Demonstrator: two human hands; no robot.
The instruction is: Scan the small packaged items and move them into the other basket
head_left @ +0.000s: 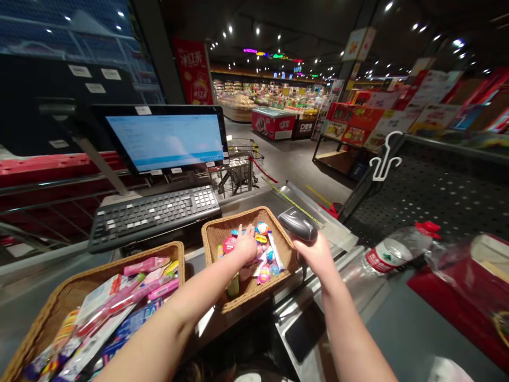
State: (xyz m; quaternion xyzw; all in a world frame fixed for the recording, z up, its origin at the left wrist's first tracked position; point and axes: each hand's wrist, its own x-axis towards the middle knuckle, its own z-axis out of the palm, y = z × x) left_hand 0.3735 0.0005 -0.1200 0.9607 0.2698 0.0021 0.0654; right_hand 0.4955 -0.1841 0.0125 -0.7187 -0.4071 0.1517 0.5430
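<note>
Checkout counter [397, 323]: R hand [314, 255] wrapped around handheld barcode scanner [298, 224], held up at right rim of wicker basket [234, 224]. L hand [245, 245] half open, fingers [249, 231] touching small colourful pkgs [262, 260] in that basket, grip unclear. 2nd basket [99, 278] of pink-wrapped items near left; keyboard [155, 217] beyond it.

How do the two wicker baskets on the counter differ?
The nearer basket holds long flat packets, some pink; the farther basket holds small colourful items. The person's left hand reaches into the farther basket, not the nearer one. Both are open, woven, brown and filled.
</note>
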